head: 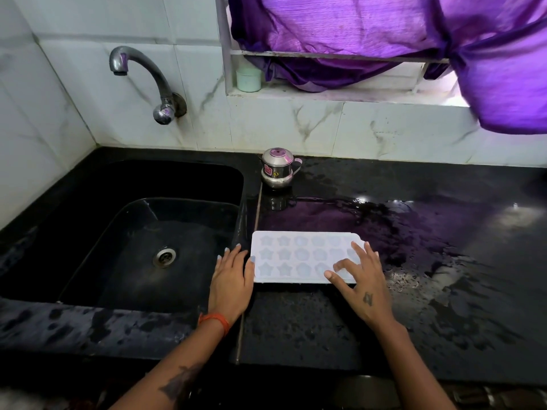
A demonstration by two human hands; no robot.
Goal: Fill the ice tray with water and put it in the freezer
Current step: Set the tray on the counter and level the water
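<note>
The ice tray (pixel 296 255) is looking like pale, matt plastic, smooth around its star-shaped moulds. The table (pixel 444 291) is showing as glossy black stone, wet and shining. The sink (pixel 88 232) is appearing dark and duller. The tap (pixel 142 75) and small pot (pixel 277 168) are gleaming as polished metal. The curtain (pixel 384 25) is hanging as ribbed purple cloth against glazed, marbled wall tiles (pixel 296 125).
</note>
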